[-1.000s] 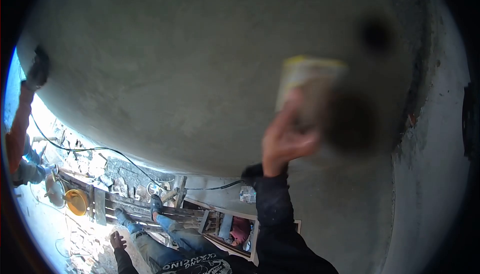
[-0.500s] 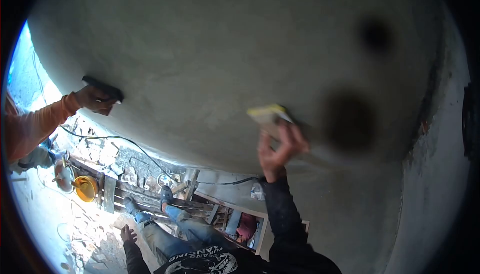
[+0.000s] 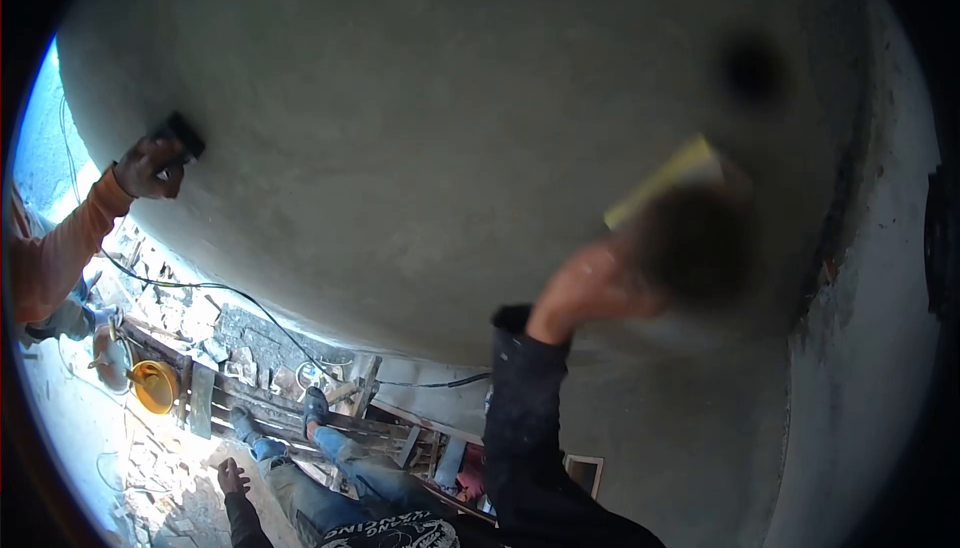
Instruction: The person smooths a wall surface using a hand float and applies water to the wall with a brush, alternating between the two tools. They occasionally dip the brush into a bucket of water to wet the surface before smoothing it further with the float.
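Note:
My right hand (image 3: 592,288), in a black sleeve, holds a flat float with a yellow edge (image 3: 662,180) against the grey plastered surface (image 3: 400,168). A dark smudge in the view hides part of the fingers and of the float. My left hand (image 3: 233,478) hangs low at the bottom left, its fingers apart and nothing in it. At the far left a co-worker's hand (image 3: 150,170), in an orange sleeve, presses a dark float (image 3: 181,137) on the same surface.
Below are wooden planks (image 3: 275,406) under my feet, a yellow bucket (image 3: 155,388) and rubble (image 3: 165,313). A black cable (image 3: 268,313) runs under the plastered surface. A pale wall (image 3: 850,388) stands at the right.
My right hand and its float have moved to the right, and the float has turned. The co-worker's float has shifted up and left. My left hand appears slightly lower and further left.

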`<state>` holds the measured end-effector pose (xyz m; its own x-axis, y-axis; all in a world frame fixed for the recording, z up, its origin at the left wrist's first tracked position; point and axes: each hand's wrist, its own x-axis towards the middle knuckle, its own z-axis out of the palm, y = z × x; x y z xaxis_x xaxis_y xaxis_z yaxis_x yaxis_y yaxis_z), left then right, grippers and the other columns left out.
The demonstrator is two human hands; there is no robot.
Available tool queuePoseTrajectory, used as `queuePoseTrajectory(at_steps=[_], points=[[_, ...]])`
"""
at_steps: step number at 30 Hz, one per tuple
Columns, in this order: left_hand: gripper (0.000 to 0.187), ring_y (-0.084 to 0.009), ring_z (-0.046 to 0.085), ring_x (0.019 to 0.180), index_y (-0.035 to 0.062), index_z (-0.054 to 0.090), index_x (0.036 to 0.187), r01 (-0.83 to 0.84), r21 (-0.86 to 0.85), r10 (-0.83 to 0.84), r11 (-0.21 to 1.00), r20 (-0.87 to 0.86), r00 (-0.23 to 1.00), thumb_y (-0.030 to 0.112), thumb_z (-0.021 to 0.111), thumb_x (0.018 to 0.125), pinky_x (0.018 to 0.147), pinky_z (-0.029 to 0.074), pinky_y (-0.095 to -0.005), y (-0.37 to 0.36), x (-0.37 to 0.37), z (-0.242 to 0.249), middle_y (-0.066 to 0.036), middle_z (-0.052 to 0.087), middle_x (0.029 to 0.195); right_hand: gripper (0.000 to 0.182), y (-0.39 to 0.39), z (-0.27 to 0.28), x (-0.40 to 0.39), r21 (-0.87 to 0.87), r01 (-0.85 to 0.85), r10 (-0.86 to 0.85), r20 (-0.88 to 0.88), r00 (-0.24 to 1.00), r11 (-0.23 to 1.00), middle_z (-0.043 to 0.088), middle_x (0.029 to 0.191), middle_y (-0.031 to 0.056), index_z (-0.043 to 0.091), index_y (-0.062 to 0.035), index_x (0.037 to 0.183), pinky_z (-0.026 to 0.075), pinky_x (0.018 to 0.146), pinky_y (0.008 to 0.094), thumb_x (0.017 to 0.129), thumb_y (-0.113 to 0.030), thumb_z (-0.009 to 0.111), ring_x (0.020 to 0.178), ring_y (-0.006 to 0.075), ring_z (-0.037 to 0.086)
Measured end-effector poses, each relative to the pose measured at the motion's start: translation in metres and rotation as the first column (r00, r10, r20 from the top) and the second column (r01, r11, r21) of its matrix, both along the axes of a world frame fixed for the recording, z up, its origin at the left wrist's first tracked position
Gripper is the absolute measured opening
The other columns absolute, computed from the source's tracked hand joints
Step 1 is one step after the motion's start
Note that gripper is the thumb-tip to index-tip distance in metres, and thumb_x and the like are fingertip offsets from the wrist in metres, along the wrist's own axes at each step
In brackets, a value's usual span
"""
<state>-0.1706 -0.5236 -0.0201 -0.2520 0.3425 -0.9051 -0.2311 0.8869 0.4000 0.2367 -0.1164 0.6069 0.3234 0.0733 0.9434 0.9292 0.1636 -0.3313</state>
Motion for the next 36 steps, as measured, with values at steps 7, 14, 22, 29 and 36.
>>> queuePoseTrajectory(at_steps=[7,14,22,29,36], points=[[0.045,-0.0186,0.060,0.056,0.0154,0.053,0.127,-0.080,0.042,0.078,0.996,0.057,0.995,0.049,0.058,0.098,0.043,0.044,-0.0331,0.032,0.029,0.001,-0.010,0.065,0.091,0.044,-0.028,-0.038,0.004,-0.071,0.021,0.001,0.295,0.955,0.997,0.054,0.121,0.0151,0.055,-0.0027,0.125,0.050,0.091,0.0438,0.090,-0.018,0.076,0.112,0.0286,0.054],[0.040,-0.0183,0.056,0.047,0.0098,0.056,0.118,0.054,-0.046,-0.055,0.997,-0.024,0.998,0.044,0.061,0.098,0.040,0.043,-0.0312,0.018,0.019,0.018,-0.012,0.064,0.076,0.020,-0.022,-0.008,-0.048,-0.174,0.284,-0.062,0.746,0.663,0.943,0.064,0.079,0.0099,0.065,0.0003,0.108,0.054,0.071,0.0386,0.095,-0.014,0.066,0.065,0.0198,0.061],[0.056,-0.0170,0.048,0.044,0.0022,0.057,0.111,0.072,0.032,-0.071,0.997,-0.039,0.997,0.054,0.063,0.093,0.041,0.041,-0.0326,0.003,0.018,-0.001,-0.013,0.063,0.076,0.048,-0.020,0.020,0.018,-0.002,0.060,-0.060,-0.066,0.996,0.998,0.058,0.119,0.0112,0.057,-0.0075,0.127,0.037,0.098,0.0492,0.088,-0.026,0.078,0.110,0.0309,0.050],[0.060,-0.0176,0.049,0.049,0.0016,0.059,0.113,0.017,-0.052,-0.016,0.999,0.030,0.999,0.059,0.057,0.094,0.042,0.040,-0.0333,0.014,0.010,-0.002,-0.010,0.059,0.077,0.048,-0.045,0.046,0.064,0.012,-0.034,0.031,0.208,0.978,0.999,0.056,0.122,0.0148,0.053,-0.0028,0.132,0.039,0.099,0.0507,0.092,-0.022,0.072,0.121,0.0347,0.047],[0.066,-0.0181,0.049,0.054,0.0010,0.061,0.114,0.073,-0.144,-0.061,0.987,0.087,0.994,0.063,0.052,0.095,0.043,0.040,-0.0339,0.031,-0.017,0.004,-0.008,0.055,0.079,0.041,-0.090,-0.011,0.112,-0.260,0.336,-0.115,0.611,0.783,0.905,0.054,0.123,0.0170,0.053,-0.0002,0.128,0.044,0.095,0.0441,0.096,-0.021,0.068,0.115,0.0317,0.054]])
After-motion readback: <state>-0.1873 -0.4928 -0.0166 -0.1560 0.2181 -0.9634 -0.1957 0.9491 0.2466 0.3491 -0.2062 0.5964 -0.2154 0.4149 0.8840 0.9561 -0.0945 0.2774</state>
